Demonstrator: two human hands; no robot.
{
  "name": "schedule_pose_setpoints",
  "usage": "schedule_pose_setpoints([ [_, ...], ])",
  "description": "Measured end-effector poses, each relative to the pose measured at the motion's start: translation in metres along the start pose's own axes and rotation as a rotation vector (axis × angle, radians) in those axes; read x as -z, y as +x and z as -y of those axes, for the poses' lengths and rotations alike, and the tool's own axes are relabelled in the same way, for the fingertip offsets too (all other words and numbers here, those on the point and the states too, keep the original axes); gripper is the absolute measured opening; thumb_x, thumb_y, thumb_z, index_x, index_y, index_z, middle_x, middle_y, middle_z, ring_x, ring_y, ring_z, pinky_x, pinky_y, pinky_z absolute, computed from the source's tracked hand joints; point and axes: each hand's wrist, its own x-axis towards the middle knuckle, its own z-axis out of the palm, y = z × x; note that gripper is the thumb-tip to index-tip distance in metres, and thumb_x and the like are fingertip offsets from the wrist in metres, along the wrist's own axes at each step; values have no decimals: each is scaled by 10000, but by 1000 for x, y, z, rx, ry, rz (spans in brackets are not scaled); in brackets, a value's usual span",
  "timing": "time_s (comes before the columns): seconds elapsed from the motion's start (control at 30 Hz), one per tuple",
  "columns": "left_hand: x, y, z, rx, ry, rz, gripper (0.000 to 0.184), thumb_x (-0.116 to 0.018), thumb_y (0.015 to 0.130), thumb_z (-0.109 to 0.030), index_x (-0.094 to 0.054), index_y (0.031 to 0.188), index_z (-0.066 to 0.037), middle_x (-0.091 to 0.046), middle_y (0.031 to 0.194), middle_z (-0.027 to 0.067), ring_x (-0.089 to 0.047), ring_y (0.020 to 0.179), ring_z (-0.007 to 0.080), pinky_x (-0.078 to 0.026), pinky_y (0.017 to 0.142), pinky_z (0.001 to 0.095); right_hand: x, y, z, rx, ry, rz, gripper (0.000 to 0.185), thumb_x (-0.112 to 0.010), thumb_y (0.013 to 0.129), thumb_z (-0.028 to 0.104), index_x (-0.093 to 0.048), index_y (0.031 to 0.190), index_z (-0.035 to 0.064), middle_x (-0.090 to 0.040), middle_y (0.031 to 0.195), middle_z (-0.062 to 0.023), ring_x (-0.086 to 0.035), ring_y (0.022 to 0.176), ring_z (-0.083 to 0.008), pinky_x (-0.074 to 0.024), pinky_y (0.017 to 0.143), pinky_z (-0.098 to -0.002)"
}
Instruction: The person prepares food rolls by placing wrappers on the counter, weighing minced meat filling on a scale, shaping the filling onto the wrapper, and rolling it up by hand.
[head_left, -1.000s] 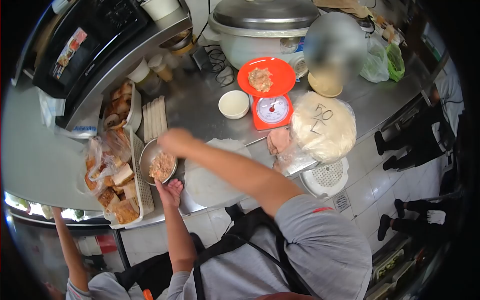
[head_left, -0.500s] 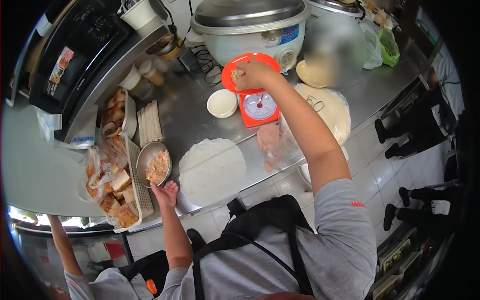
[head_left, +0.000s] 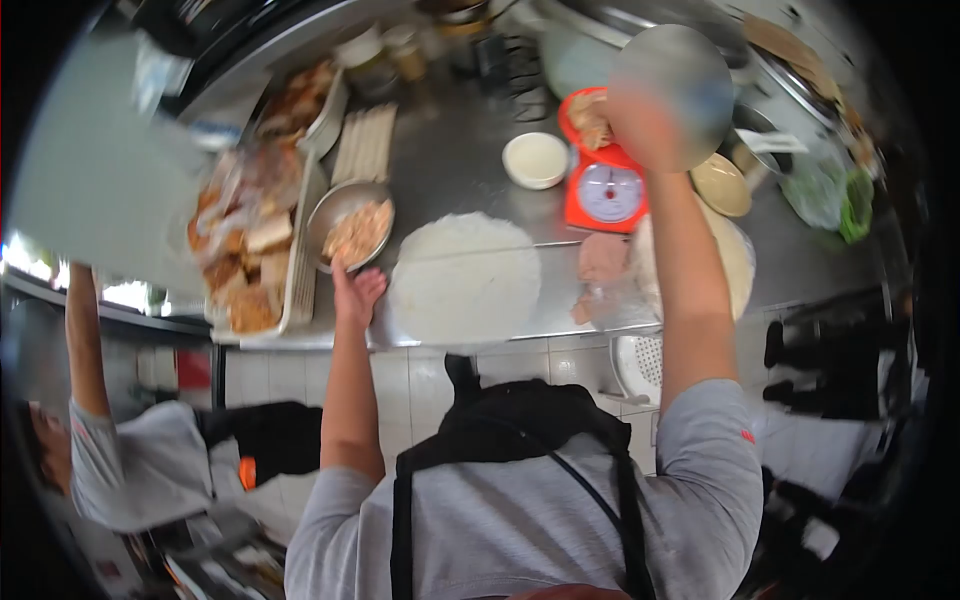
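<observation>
My left hand (head_left: 357, 295) is open with its fingers apart, touching the near rim of a metal bowl (head_left: 318, 222). Chopped pinkish filling (head_left: 357, 233) lies in the bowl. My right arm reaches to the red plate (head_left: 572, 118) on a red dial scale (head_left: 608, 192); a blurred patch covers most of my right hand (head_left: 648, 130), so its grip is hidden. Something tan (head_left: 592, 125) shows on the plate; whether it is filling or my fingers is unclear. A round, thin white sheet (head_left: 465, 280) lies flat between my hands.
Left stands a white basket (head_left: 302, 255) of browned food pieces, partly under plastic. Pale sticks (head_left: 363, 145) and a white bowl (head_left: 536, 162) sit farther back. A pink cloth (head_left: 603, 260) and a bagged white mass (head_left: 735, 262) flank my right forearm. A co-worker (head_left: 150, 450) stands at left.
The camera view has turned, so the counter appears shifted. My right hand stays by the red plate, now behind the blurred patch. My left hand remains open at the metal bowl.
</observation>
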Motion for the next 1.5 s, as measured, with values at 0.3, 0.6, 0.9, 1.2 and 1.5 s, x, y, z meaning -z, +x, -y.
schedule_pose_setpoints([
  [0.3, 16, -21, 33, -420, 205, -164, 308, -505, 855, -300, -428, 1054, -76, -533, 845, 85, -569, 686, 191, -482, 590, 292, -159, -45, -7, -49, -181, 487, 285, -557, 761, 93, -526, 1040, 43, -577, 1003, -68, -571, 882, -163, -476, 754, -285],
  [0.6, -77, -70, 42, -965, 1282, 460, 675, -643, 688, -86, -346, 1289, -12, -398, 1267, 195, -360, 1191, 360, -297, 999, 404, -232, -79, -134, 492, -715, 286, 314, -624, 690, 166, -562, 971, 42, -574, 914, -142, -546, 872, -310, -436, 795, -374],
  [0.9, -65, -31, 46, -897, 1291, 728, 653, -682, 661, -141, -396, 1227, 18, -435, 1213, 171, -400, 1128, 341, -326, 961, 396, -227, -104, -140, 402, -810, 216, 388, -686, 658, 255, -567, 980, 75, -545, 913, -114, -518, 854, -296, -415, 748, -374],
  [1.2, -65, -27, 38, -878, 1401, 629, 638, -701, 644, -158, -450, 1216, -29, -496, 1109, 116, -425, 1067, 302, -341, 929, 379, -248, -97, -141, 378, -1111, 202, 520, -733, 591, 351, -579, 1023, 106, -518, 1001, -68, -462, 964, -258, -366, 814, -387],
  [1.5, -71, -36, 29, -903, 1367, 543, 548, -714, 634, -198, -538, 1137, -70, -505, 1009, 63, -444, 1000, 258, -351, 871, 361, -228, -102, -137, 433, -1123, 188, 440, -737, 591, 327, -614, 956, 115, -523, 931, -41, -475, 929, -220, -354, 795, -377],
])
